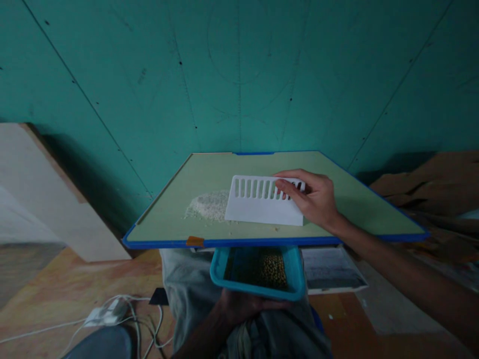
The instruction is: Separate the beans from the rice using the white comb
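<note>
My right hand [314, 197] grips the right end of a white plastic panel [264, 209] with a row of slots along its top, the thumb lying over the slots. The panel stands on the pale green tabletop [359, 214], its left end against a pile of white grains [209, 205] that it partly hides. Below the front edge, my left hand [249, 304] holds a blue plastic tub [258, 290] from beneath, above my lap. Small tan, round beans or seeds [274, 269] lie in the tub's right part. The left fingers are partly hidden under it.
Blue tape [157, 244] edges the table, with an orange tape piece [195, 241] at the front. A green wall [239, 75] rises behind. White cables and a power strip [108, 313] lie on the floor at left. A white board [56, 199] leans left; cardboard [430, 179] lies right.
</note>
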`<act>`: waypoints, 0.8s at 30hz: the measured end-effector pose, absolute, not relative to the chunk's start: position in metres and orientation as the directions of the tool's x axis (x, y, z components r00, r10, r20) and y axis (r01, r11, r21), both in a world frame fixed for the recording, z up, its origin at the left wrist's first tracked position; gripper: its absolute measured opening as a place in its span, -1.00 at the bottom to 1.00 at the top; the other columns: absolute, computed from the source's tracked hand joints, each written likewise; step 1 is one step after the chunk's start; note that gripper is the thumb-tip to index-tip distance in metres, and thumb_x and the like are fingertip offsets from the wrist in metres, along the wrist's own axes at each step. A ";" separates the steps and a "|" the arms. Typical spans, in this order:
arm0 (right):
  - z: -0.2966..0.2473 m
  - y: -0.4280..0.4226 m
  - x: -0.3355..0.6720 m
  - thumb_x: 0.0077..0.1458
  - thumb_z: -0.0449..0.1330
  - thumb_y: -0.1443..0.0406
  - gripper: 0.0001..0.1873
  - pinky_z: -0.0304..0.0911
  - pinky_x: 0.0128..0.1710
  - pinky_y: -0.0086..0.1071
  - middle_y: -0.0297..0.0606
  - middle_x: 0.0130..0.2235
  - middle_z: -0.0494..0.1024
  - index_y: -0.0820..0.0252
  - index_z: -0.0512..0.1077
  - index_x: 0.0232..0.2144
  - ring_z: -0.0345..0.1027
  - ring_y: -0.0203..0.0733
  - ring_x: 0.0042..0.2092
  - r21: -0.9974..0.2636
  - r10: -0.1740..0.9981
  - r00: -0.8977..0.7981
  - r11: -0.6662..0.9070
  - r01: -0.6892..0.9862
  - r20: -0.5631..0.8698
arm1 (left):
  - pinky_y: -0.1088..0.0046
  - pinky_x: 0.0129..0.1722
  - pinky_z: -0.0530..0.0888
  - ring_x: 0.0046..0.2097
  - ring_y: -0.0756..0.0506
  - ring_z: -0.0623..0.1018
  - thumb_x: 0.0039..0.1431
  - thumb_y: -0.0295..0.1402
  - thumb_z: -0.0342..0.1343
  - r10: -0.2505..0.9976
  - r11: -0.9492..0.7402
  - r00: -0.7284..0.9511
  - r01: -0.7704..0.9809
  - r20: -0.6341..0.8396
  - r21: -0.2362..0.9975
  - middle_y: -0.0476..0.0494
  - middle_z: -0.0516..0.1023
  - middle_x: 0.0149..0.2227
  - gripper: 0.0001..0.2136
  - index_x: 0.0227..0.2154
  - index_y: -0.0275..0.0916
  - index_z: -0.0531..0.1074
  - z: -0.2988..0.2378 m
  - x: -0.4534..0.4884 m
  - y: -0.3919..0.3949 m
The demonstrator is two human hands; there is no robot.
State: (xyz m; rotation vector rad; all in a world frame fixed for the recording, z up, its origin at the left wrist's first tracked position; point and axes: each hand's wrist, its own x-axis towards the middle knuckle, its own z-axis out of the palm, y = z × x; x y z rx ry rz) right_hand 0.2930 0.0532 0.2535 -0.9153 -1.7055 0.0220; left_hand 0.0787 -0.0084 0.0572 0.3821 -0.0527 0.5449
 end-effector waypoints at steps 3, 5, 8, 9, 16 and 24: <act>0.255 0.052 0.290 0.21 0.32 0.23 -0.87 0.23 -0.56 -0.47 -0.36 -0.46 0.60 0.15 0.62 -0.23 0.39 -0.34 -0.53 -0.455 0.582 -0.064 0.695 0.557 0.811 | -0.42 0.25 0.12 0.36 -0.53 0.26 0.37 -0.07 -0.13 0.501 0.787 0.858 -0.506 0.114 0.353 -0.35 0.30 0.36 -0.45 0.28 -0.26 0.32 0.056 0.079 -0.009; 0.257 0.050 0.288 0.21 0.31 0.24 -0.87 0.24 -0.55 -0.47 -0.38 -0.49 0.58 0.14 0.62 -0.22 0.37 -0.34 -0.55 -0.451 0.585 -0.076 0.695 0.560 0.807 | -0.39 0.24 0.16 0.35 -0.51 0.27 0.36 -0.04 -0.12 0.504 0.789 0.858 -0.504 0.098 0.351 -0.35 0.30 0.36 -0.44 0.27 -0.27 0.33 0.055 0.079 -0.010; 0.259 0.047 0.282 0.21 0.32 0.25 -0.88 0.24 -0.55 -0.47 -0.40 -0.52 0.56 0.15 0.62 -0.23 0.36 -0.34 -0.56 -0.441 0.580 -0.088 0.702 0.560 0.810 | -0.31 0.23 0.23 0.34 -0.47 0.30 0.34 -0.01 -0.10 0.501 0.795 0.861 -0.498 0.089 0.347 -0.33 0.31 0.36 -0.43 0.24 -0.25 0.37 0.051 0.079 -0.011; 0.260 0.046 0.280 0.21 0.32 0.25 -0.88 0.24 -0.56 -0.47 -0.40 -0.53 0.56 0.15 0.62 -0.23 0.35 -0.34 -0.57 -0.441 0.578 -0.091 0.706 0.554 0.811 | -0.28 0.22 0.26 0.34 -0.46 0.32 0.34 -0.01 -0.10 0.501 0.795 0.861 -0.498 0.089 0.347 -0.31 0.32 0.36 -0.44 0.24 -0.24 0.38 0.050 0.079 -0.011; 0.263 0.040 0.264 0.22 0.31 0.25 -0.89 0.23 -0.56 -0.48 -0.40 -0.51 0.57 0.14 0.62 -0.23 0.38 -0.35 -0.56 -0.431 0.580 -0.148 0.731 0.530 0.801 | -0.28 0.21 0.27 0.33 -0.46 0.33 0.34 -0.08 -0.06 0.502 0.781 0.859 -0.501 0.102 0.373 -0.26 0.35 0.34 -0.51 0.21 -0.20 0.41 0.049 0.076 -0.010; 0.259 0.036 0.254 0.25 0.30 0.24 -0.88 0.33 -0.47 -0.45 -0.36 -0.37 0.64 0.13 0.61 -0.21 0.48 -0.31 -0.45 -0.454 0.599 -0.132 0.715 0.532 0.789 | -0.32 0.21 0.24 0.32 -0.47 0.34 0.34 -0.04 -0.05 0.528 0.761 0.839 -0.537 0.134 0.364 -0.26 0.31 0.36 -0.52 0.19 -0.14 0.44 0.047 0.072 -0.009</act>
